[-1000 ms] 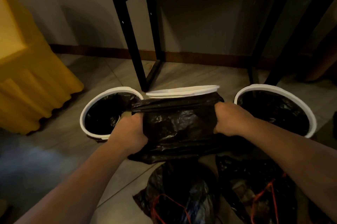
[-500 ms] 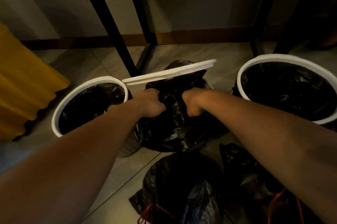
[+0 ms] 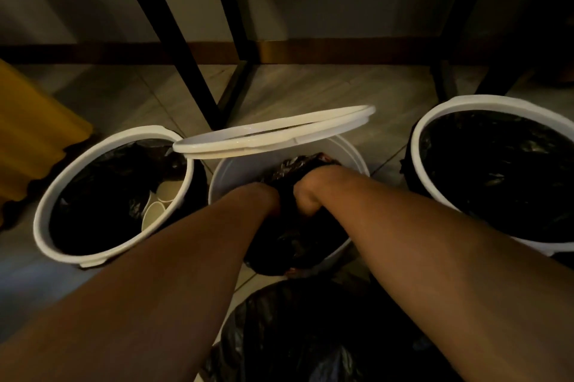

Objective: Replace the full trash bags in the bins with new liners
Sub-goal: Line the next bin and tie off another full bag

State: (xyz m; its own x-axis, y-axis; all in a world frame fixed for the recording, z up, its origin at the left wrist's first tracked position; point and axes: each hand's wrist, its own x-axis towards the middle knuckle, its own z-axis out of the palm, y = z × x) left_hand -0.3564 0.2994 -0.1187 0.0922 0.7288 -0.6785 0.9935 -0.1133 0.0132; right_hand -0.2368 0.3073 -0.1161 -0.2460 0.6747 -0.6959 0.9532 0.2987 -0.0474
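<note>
Three white bins stand on the tiled floor. Both my hands reach down into the middle bin (image 3: 233, 171), whose bare white inner wall shows. My left hand (image 3: 266, 199) and my right hand (image 3: 307, 197) sit close together, each gripping a bunched black liner (image 3: 299, 240) that is pushed into this bin and spills over its near rim. My fingertips are hidden in the plastic. A loose white ring (image 3: 279, 133) rests tilted on the bin's far edge. The left bin (image 3: 63, 192) and the right bin (image 3: 435, 120) hold black liners.
Paper cups (image 3: 157, 209) lie inside the left bin. A full black trash bag (image 3: 310, 338) sits on the floor just in front of me. Black metal table legs (image 3: 174, 40) stand behind the bins against the wall. A yellow object (image 3: 28, 124) is at the left.
My hands came together from holding the liner spread wide and pushed it down into the middle bin. My head moved closer and lower over the bins.
</note>
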